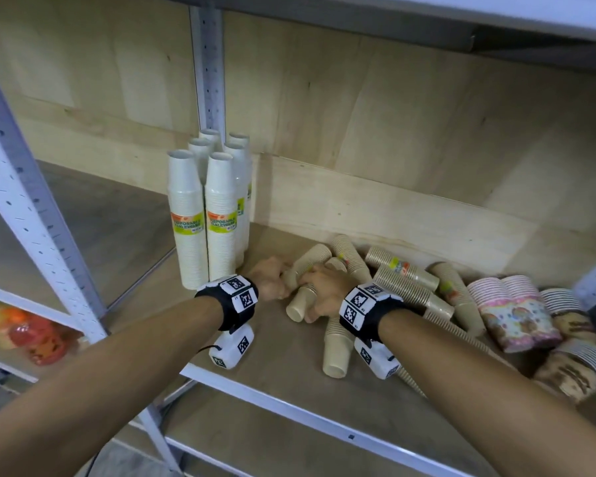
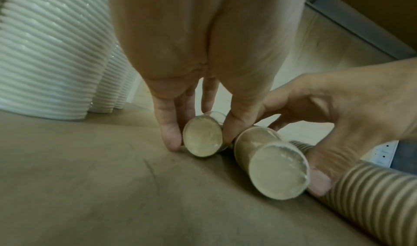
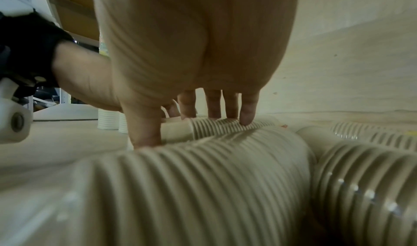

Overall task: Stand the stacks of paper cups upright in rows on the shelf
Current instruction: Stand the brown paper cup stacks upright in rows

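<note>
— Plywood lines the back of that metal shelf (image 1: 324,413), doesn't it? What's already standing on the board?

— Six white cup stacks (image 1: 217,208), upright in two rows at the left end, tight against each other, next to the grey post (image 1: 211,63). Green and orange labels face out on the front pair.

— And the mess to the right?

— Brown cup stacks (image 1: 406,287) lying on their sides, crossing over one another. Further right lie some pink patterned cups (image 1: 510,311) and a few dark patterned ones (image 1: 572,359), also lying down.

— What are the hands doing?

— Both are down at the near edge of the brown heap. The left hand (image 1: 270,278) has its fingers (image 2: 169,135) curled around the narrow end of one lying brown stack (image 2: 202,136), thumb on one side and fingers on the other. The right hand (image 1: 324,290) grips a second brown stack (image 1: 298,302) just beside it, thumb below and fingers wrapped over the ribbed rims. Both stacks still lie on the board.

— Anything on the wrists?

— Black straps with white marker blocks (image 1: 236,290). On the lower shelf at far left sits something orange and red (image 1: 31,335), too blurred to name.
</note>
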Demonstrator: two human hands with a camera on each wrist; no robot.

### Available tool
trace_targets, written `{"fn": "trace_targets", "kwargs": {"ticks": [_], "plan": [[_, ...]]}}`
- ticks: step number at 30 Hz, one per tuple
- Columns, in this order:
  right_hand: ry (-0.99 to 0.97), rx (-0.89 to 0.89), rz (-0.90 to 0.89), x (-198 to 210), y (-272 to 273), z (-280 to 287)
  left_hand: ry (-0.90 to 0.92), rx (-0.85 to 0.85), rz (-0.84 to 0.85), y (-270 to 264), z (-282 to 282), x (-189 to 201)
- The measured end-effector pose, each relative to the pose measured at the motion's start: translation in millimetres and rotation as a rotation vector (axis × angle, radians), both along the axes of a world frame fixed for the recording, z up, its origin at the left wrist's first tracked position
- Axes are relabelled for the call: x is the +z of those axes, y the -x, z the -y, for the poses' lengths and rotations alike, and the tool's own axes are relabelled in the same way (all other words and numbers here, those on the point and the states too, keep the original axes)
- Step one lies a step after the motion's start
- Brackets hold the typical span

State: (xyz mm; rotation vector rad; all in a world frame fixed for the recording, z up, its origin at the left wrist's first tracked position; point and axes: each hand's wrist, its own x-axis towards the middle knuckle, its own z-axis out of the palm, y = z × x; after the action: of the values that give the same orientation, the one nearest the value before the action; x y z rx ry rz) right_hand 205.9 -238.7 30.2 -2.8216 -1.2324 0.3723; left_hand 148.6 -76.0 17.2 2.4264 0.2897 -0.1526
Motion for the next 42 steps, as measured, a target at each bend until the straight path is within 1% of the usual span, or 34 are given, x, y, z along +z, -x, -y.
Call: {"fn": "trace_targets", "kwargs": {"ticks": [7,12,16,20,24,28,31,36,39,42], "plan": [[0.071,0.033,0.075,-1.1,3.2,-3.0,-0.011,0.008,-0.001,-0.9,-3.6,-5.3],[0.080,0.042,0.058,2.4,2.0,-3.5,-0.046,0.019,0.011,-2.2,-9.7,3.3],[-0.040,-0.003,0.051,9.6,2.1,-4.6,-0.096,0.040,0.070,-3.8,-14.1,19.5],[-0.220,-0.056,0.027,28.2,-1.5,-2.4,-0.124,0.083,0.174,-6.8,-13.7,43.9],[-0.346,-0.116,0.067,47.4,-3.9,-0.4,-0.126,0.109,0.225,-12.0,-9.4,73.7],[-0.468,-0.284,0.083,61.0,-5.9,-0.7,-0.091,0.095,0.245,-18.4,-4.9,94.9],[-0.563,-0.384,0.060,62.3,-6.5,-0.6,-0.084,0.071,0.242,-21.5,-0.8,103.2],[-0.607,-0.431,0.030,54.2,-9.9,0.7,-0.135,0.051,0.216,-25.9,2.8,102.7],[-0.575,-0.428,0.026,51.7,-10.8,2.5,-0.140,0.039,0.219,-28.7,5.7,100.2],[-0.536,-0.461,0.059,55.1,-12.4,0.9,-0.165,0.025,0.210,-30.6,6.9,100.5]]}}
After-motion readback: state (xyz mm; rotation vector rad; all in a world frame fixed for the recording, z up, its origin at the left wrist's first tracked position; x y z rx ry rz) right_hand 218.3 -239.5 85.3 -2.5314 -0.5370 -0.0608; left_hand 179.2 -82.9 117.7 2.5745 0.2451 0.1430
